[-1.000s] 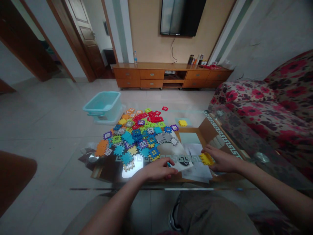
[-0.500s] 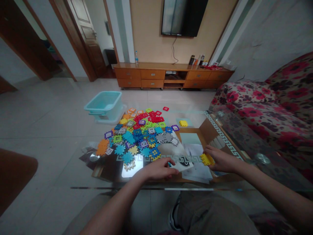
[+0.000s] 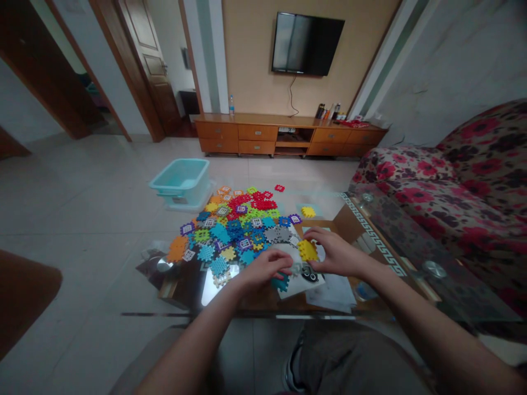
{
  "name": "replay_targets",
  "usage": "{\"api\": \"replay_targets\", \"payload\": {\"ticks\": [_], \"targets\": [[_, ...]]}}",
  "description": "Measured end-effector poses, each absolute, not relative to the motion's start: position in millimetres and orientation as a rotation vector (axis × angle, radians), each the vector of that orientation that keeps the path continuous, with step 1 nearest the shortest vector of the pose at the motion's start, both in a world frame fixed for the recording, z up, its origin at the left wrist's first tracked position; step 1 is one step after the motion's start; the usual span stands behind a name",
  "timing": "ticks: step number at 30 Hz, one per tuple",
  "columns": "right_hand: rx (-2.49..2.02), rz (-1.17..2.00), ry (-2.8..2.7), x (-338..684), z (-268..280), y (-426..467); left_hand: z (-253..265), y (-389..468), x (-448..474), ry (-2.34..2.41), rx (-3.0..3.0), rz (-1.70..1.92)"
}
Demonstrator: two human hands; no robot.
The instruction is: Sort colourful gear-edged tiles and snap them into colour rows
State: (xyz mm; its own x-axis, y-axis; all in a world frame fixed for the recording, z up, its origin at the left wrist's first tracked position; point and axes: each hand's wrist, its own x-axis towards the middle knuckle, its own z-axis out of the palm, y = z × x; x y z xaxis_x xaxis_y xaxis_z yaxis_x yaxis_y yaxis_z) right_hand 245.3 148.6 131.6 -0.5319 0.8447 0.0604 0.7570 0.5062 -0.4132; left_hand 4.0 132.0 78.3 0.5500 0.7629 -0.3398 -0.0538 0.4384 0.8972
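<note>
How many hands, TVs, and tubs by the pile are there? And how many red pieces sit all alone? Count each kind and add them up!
Hands: 2, left hand and right hand
TV: 1
Tub: 1
Lone red piece: 1
Total: 5

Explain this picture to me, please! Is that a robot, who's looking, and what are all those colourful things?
No robot here: these are a person's own bare hands. The camera sits on that person's head, looking forward and down, so you see what's in front of them. On the glass table lies a pile of flat pieces with notched edges, in many colours. The right hand holds a yellow piece. A teal piece is at the left hand's fingers; I can't tell whether it's gripped.
</note>
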Motion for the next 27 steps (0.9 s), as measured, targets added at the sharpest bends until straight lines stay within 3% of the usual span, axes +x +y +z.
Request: {"api": "replay_targets", "payload": {"ticks": [10,27], "targets": [[-1.093,0.51,-2.22,177,154,143,100,140,-19,0.615,0.652,0.808],[-1.011,0.634,-2.051,170,126,123,101,139,-22,0.675,0.749,0.664]]}}
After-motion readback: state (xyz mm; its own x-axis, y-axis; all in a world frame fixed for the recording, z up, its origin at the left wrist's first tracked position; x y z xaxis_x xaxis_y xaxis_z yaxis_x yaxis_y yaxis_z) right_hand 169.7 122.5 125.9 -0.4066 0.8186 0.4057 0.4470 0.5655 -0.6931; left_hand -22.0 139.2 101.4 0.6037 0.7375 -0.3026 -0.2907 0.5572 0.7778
